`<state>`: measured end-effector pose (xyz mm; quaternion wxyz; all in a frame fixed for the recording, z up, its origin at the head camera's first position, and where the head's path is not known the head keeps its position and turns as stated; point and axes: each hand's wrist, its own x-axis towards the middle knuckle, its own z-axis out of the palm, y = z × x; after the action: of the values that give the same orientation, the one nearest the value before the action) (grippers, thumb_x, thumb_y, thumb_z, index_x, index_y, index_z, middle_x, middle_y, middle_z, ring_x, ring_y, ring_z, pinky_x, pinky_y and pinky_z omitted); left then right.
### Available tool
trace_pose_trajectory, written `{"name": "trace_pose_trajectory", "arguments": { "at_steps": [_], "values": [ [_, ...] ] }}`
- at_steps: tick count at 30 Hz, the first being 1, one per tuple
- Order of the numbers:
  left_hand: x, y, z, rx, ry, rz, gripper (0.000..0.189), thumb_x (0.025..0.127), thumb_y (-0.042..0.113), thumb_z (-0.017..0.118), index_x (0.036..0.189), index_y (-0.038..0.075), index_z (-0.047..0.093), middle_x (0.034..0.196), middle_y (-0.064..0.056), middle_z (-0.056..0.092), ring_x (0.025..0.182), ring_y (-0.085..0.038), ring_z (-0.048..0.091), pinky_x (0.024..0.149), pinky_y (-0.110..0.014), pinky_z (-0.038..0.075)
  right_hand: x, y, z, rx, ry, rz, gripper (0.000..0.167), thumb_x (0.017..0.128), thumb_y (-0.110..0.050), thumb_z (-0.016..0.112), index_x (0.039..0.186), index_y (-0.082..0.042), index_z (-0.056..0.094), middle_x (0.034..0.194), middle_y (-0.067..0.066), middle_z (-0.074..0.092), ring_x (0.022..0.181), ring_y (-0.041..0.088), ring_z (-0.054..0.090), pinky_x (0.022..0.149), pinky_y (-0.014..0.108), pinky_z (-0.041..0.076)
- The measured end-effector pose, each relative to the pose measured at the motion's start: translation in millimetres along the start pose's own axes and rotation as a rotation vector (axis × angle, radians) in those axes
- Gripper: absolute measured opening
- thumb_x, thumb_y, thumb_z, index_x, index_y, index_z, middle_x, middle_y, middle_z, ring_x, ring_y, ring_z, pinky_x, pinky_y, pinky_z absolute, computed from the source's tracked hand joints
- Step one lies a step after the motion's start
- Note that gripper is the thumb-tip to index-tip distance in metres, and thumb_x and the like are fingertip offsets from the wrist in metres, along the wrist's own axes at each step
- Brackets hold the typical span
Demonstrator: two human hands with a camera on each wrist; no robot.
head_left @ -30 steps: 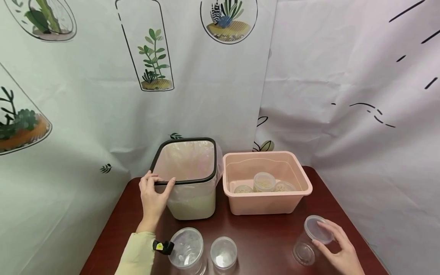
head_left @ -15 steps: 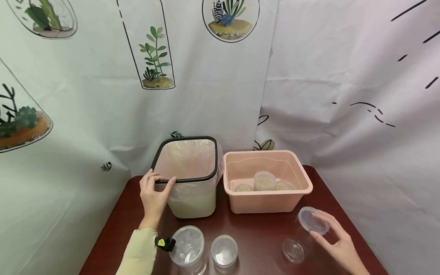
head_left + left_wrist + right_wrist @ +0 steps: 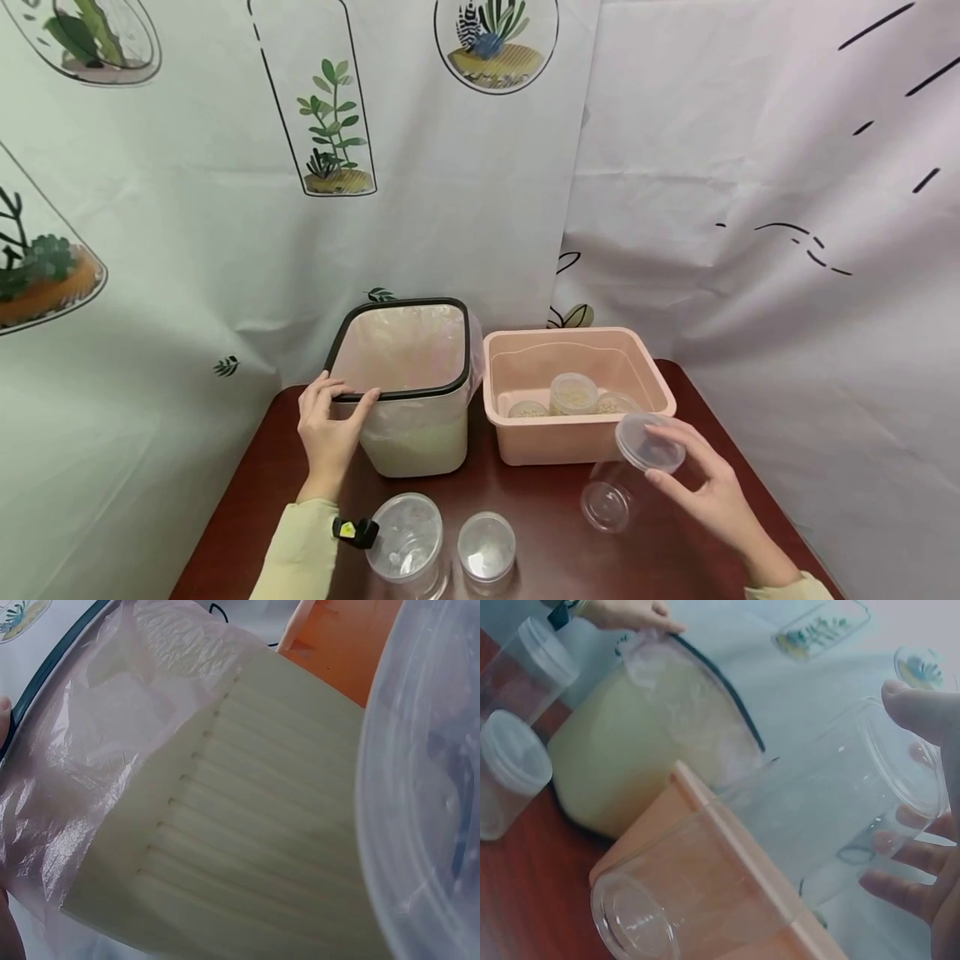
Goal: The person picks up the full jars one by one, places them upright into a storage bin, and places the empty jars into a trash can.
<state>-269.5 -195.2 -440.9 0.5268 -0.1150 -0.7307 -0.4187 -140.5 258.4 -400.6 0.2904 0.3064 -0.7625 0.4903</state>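
A clear, see-through plastic jar [image 3: 609,503] with a frosted lid hangs tilted above the table, its base toward the left. My right hand [image 3: 705,487] grips it at the lid end, thumb on one side and fingers on the other; the right wrist view shows no contents in the jar [image 3: 742,847]. At the left, my left hand [image 3: 328,437] holds the black rim of the trash bin [image 3: 416,442], which has a thin pinkish liner. To the bin's right stands a pink plastic tub [image 3: 558,437] with several lidded jars [image 3: 573,393] of pale grains inside.
Two lidded clear jars, a larger one [image 3: 406,537] and a smaller one [image 3: 486,550], stand at the front of the dark red table [image 3: 551,550]. A printed cloth [image 3: 480,208] hangs behind the table.
My right hand has lifted the clear jar and carried it left and away from me, toward the tub. The left hand stays on the bin rim.
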Motion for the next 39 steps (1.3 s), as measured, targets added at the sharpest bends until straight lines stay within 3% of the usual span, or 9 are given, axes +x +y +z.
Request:
{"name": "trace_pose_trajectory", "arguments": {
  "at_steps": [5,9,16,23,28,39],
  "values": [
    [-0.4,-2.3,-2.2,0.004,0.014,0.009,0.032,0.054,0.005,0.088,0.078,0.002,0.067,0.092,-0.015,0.062,0.114,-0.036,0.049,0.090,-0.017,0.036,17.3,0,10,0.172,0.019,-0.054,0.048,0.069,0.023,0.066,0.114,0.019,0.051,0.117,0.036,0.046,0.119,0.024,0.046,0.093,0.021,0.041],
    [-1.7,-5.1,-2.6,0.003,0.019,0.018,0.034,0.052,0.005,0.089,0.078,0.002,0.067,0.093,-0.015,0.062,0.113,-0.037,0.049,0.095,-0.022,0.035,27.6,1,17,0.239,0.042,-0.107,0.044,0.073,0.019,0.066,0.114,0.021,0.049,0.117,0.036,0.047,0.121,0.027,0.045,0.092,0.023,0.042],
    [-1.6,-5.8,-0.5,-0.019,0.039,0.034,0.034,0.051,0.003,0.089,0.077,0.001,0.067,0.091,-0.017,0.062,0.113,-0.039,0.049,0.095,-0.026,0.036,43.7,-2,22,0.251,0.089,-0.176,0.044,0.077,0.008,0.069,0.114,0.022,0.049,0.119,0.035,0.047,0.120,0.028,0.046,0.087,0.022,0.045],
    [0.0,-2.3,-0.3,-0.009,0.026,0.026,0.031,0.056,0.006,0.088,0.076,0.002,0.065,0.090,-0.015,0.061,0.114,-0.037,0.049,0.097,-0.029,0.036,61.7,-6,32,0.287,0.129,-0.246,0.046,0.077,0.003,0.072,0.111,0.024,0.049,0.116,0.035,0.049,0.115,0.030,0.049,0.085,0.023,0.045],
    [-1.4,-2.6,0.5,0.003,0.012,0.018,0.030,0.059,0.010,0.087,0.076,0.002,0.064,0.090,-0.013,0.060,0.114,-0.037,0.049,0.099,-0.037,0.036,70.3,-9,42,0.289,0.172,-0.258,0.047,0.076,0.003,0.073,0.111,0.023,0.050,0.117,0.036,0.048,0.118,0.034,0.045,0.087,0.024,0.045],
    [-4.4,-3.6,1.8,0.021,0.015,0.036,0.031,0.063,0.017,0.086,0.077,0.000,0.063,0.089,-0.014,0.060,0.113,-0.038,0.049,0.100,-0.039,0.035,87.6,-11,59,0.333,0.245,-0.291,0.049,0.077,-0.003,0.073,0.110,0.025,0.048,0.116,0.041,0.042,0.113,0.035,0.048,0.086,0.029,0.047]
  ]
}}
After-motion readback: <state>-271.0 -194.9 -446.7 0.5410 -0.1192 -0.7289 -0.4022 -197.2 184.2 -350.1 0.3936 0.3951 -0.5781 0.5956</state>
